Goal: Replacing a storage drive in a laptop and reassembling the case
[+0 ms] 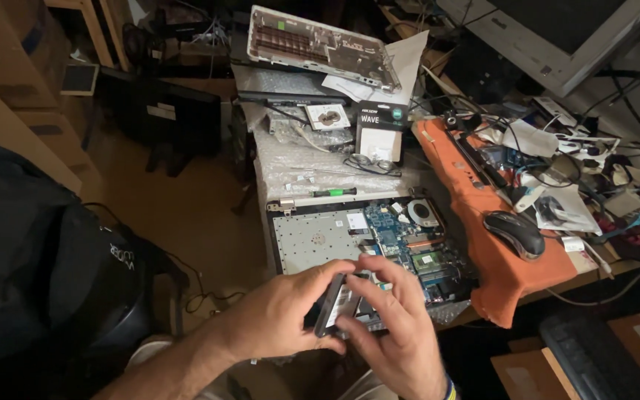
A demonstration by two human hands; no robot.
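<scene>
While you're pinching slim drive (341, 305) between left hand (279, 311) and right hand (394, 330), it's tilting over open laptop (364, 241); slipping risks hitting exposed board (409, 237).

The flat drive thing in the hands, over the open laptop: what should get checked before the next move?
1. Both hands on the drive: ok, left hand and right hand hold it.
2. Drive above the opened laptop: ok.
3. Bay below free of bits: cannot tell, hidden by hands.
4. Screwdriver close by: ok, on the bubble wrap.
5. Loose cables off the board: cannot tell.
</scene>
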